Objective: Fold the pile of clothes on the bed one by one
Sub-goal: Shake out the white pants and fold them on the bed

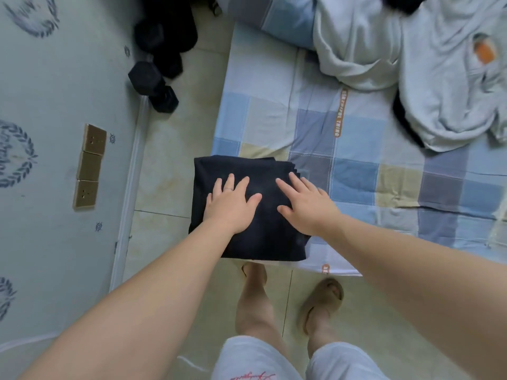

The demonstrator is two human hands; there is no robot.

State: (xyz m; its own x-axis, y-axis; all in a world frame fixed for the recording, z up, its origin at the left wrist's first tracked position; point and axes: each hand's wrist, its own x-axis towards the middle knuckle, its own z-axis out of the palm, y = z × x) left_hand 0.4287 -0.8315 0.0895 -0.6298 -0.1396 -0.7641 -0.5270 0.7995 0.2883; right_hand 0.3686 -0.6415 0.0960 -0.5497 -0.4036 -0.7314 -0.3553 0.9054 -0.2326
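Folds are already in the black garment (247, 237), a thick rectangle lying at the near left corner of the bed (263, 78), its left edge reaching just past the mattress side. The left hand (230, 204) and the right hand (307, 204) rest palm-down on top of it, side by side but not touching, fingers straight and slightly spread, gripping nothing. A thin ring shows on the left hand. Far up the blue, grey and beige checked sheet (356, 174), well apart from the folded piece, sits the rumpled pile of pale grey clothes (411, 64). Black hex dumbbells (153, 83) lie on the tiled floor beside the wall, where three brass-coloured socket plates (89, 165) are mounted. The person stands in tan slippers (323, 300).
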